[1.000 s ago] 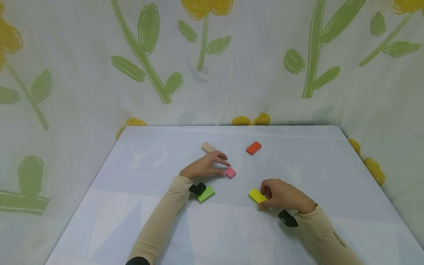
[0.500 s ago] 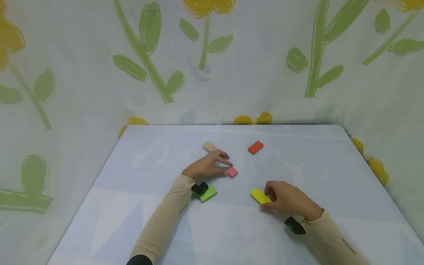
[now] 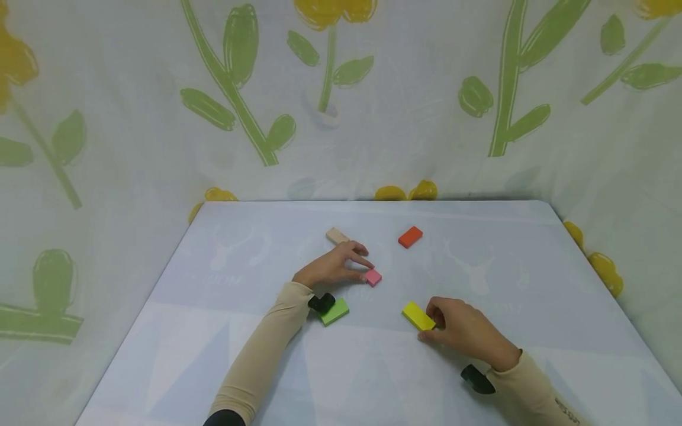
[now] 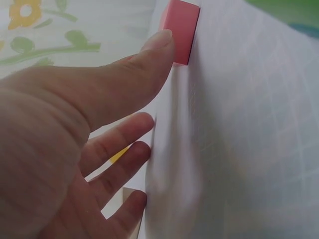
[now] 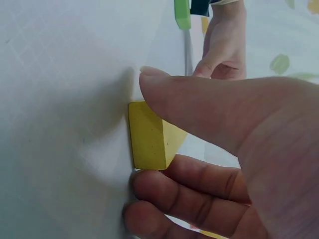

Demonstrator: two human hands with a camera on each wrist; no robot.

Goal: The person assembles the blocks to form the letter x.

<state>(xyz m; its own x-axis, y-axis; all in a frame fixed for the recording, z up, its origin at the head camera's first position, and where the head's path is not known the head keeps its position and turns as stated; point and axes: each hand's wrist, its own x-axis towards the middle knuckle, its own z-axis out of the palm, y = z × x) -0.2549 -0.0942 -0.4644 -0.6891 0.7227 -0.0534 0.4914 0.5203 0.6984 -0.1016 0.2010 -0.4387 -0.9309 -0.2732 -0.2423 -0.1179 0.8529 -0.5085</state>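
In the head view my left hand (image 3: 337, 265) pinches a small pink block (image 3: 374, 277) near the middle of the table, index fingertip at its far edge. In the left wrist view the thumb lies against the pink block (image 4: 182, 32), and the other fingers are spread below, away from it. My right hand (image 3: 469, 327) holds the near right end of a yellow block (image 3: 417, 315) between thumb and fingers. From the right wrist, the yellow block (image 5: 147, 137) shows its end face, thumb above and fingertips below. Both blocks lie flat on the table.
A green block (image 3: 335, 312) lies partly under the left wrist camera (image 3: 322, 303). Beyond the left hand is a natural wood block (image 3: 336, 235), partly covered by the fingers. An orange-red block (image 3: 410, 237) lies farther back. Flower-patterned cloth (image 3: 405, 118) hangs behind the white table (image 3: 213, 355).
My right wrist and forearm have swung slightly down and right, baring more of the yellow block's end. The left hand and the blocks stay in place; the head view shifted slightly.
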